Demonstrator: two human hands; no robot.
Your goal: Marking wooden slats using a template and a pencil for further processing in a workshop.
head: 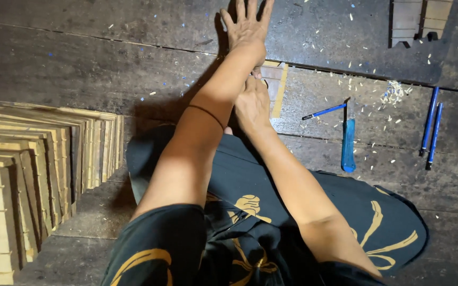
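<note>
Down on the dark wood floor

Nearest, the right hand (252, 106) grips the near end of a pale wooden strip piece (275, 85), fingers curled, though how tightly cannot be told. Its long side runs away from the person. Farther out, the left hand (246, 26) lies flat, fingers spread, holding nothing. Off right lie a blue knife (348, 145) and blue pens (430, 127)

Pale slatted wooden panel (275, 85) flat on floorboards, half-hidden.
</note>
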